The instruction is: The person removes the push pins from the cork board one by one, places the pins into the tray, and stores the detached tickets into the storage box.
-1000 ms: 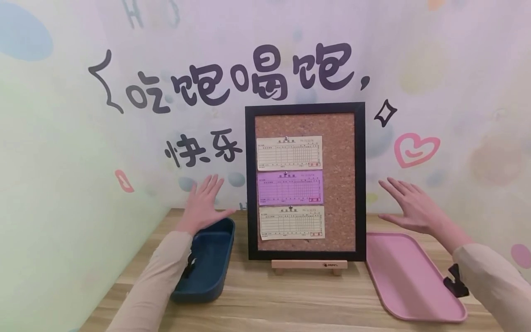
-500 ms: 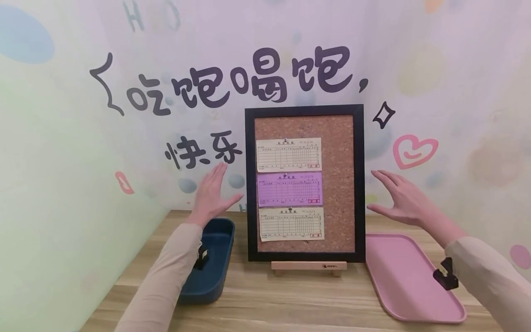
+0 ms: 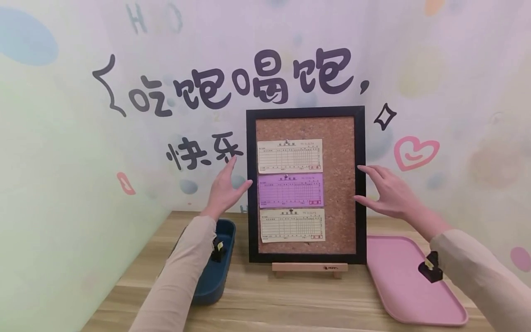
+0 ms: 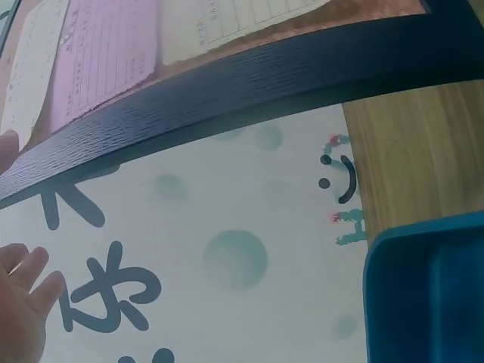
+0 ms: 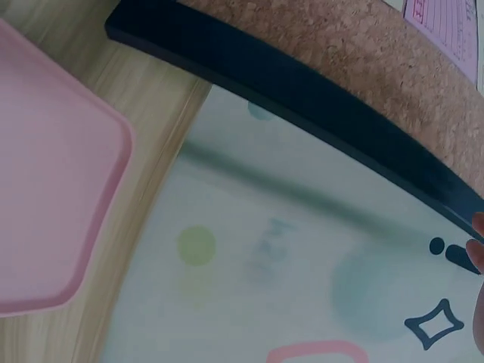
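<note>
A black-framed cork board (image 3: 339, 193) stands on a small wooden stand (image 3: 309, 267). Pinned to it, one above another, are a cream receipt slip (image 3: 289, 156), a purple slip (image 3: 290, 190) and another cream slip (image 3: 292, 225). At the frame's left side is my left hand (image 3: 225, 192), fingers extended, thumb tip close to the edge. My right hand (image 3: 387, 193) overlaps the right edge in the head view, thumb and fingers spread apart. Neither hand holds anything; whether they touch the frame I cannot tell. Only a few fingers (image 4: 30, 276) show in the left wrist view.
A deep blue tray (image 3: 209, 295) lies to the left, partly covered by my left sleeve. Right of the board is a flat pink tray (image 3: 408, 281), partly under the right forearm. Behind the wooden table (image 3: 307, 309) rises a wall (image 3: 207, 37) with black lettering.
Both hands have moved inward toward the sides of the framed board, left hand rightward and right hand leftward. Board, slips and trays stay where they were.
</note>
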The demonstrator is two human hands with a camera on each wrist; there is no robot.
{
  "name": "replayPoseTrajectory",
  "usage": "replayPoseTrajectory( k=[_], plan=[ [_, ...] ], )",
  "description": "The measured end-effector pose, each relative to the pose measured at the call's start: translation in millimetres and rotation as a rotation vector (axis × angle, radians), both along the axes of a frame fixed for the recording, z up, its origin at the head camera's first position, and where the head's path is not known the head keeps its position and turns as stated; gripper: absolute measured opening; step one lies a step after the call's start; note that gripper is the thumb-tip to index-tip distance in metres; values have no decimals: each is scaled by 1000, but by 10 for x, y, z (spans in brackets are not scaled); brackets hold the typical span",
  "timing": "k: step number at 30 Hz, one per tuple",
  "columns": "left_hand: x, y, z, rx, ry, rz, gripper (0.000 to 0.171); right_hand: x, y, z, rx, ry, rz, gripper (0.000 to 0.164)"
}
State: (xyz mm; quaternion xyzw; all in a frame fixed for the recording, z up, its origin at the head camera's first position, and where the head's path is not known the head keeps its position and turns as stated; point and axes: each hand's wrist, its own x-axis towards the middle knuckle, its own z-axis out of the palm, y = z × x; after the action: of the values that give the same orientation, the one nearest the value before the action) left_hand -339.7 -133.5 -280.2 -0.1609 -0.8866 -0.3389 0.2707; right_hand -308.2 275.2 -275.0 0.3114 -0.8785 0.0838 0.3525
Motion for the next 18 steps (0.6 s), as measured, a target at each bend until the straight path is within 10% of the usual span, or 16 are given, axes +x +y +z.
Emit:
replayPoseTrajectory(
  k=[18],
  plan=[
    [-161, 198, 87, 91, 9, 12, 80, -115, -290, 127, -12, 4, 21, 75]
  ],
)
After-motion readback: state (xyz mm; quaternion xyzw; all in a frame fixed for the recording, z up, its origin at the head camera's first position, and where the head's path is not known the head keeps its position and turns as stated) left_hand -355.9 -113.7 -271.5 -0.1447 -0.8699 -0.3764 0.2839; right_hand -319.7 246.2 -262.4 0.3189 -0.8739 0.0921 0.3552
